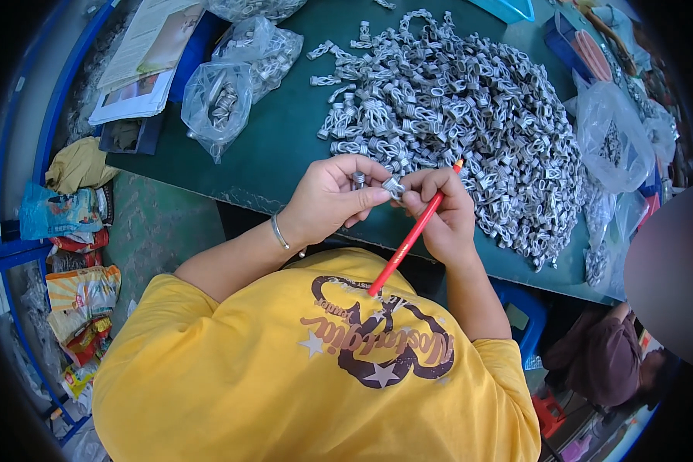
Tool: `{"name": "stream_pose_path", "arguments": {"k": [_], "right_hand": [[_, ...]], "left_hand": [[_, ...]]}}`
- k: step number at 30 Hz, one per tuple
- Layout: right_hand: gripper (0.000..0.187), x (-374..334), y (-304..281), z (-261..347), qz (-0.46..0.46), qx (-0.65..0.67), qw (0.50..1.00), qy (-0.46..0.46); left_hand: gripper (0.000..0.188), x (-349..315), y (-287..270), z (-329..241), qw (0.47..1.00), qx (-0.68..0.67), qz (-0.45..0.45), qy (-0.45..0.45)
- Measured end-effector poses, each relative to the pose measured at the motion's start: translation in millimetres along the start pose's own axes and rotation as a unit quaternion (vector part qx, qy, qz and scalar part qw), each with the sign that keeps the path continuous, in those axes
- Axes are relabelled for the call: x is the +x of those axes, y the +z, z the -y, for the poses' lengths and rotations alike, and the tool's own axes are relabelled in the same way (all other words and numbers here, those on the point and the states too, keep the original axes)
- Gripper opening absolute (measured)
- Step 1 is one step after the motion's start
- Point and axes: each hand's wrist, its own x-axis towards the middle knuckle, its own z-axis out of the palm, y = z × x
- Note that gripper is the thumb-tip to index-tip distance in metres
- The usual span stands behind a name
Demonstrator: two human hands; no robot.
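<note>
Both my hands meet above the near edge of the green table (273,142). My left hand (339,192) is closed, pinching a small silver ribbed metal fitting (393,187) between thumb and finger. A second silver fitting (358,180) shows among that hand's fingers. My right hand (446,215) is closed round a red pencil (405,245), its sharpened tip up and its other end slanting down toward my shirt. The right fingertips also touch the pinched fitting. Just beyond my hands spreads a large heap of silver looped fittings (446,108); some lie loose along its left side.
Clear plastic bags (217,108) of metal pieces lie at the far left, beside papers (148,50) on a blue bin. More clear bags (614,138) stand along the right side. A light-blue tray (516,9) sits at the back. Another person (604,358) is at the lower right.
</note>
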Motion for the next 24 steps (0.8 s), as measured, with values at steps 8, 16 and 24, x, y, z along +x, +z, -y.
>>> {"name": "stream_pose_path", "arguments": {"k": [8, 16, 24], "right_hand": [[0.025, -9, -3, -12, -0.076, 0.087, 0.993, -0.029], [0.045, -7, 8, -6, -0.077, -0.210, 0.916, -0.333], [0.035, 4, 8, -2, -0.051, -0.330, 0.880, -0.338]], "left_hand": [[0.019, -22, 19, -31, 0.983, 0.024, 0.027, 0.177], [0.019, -16, 18, -17, 0.988, -0.148, -0.003, 0.033], [0.022, -20, 8, -22, 0.947, -0.305, 0.051, -0.085]]}}
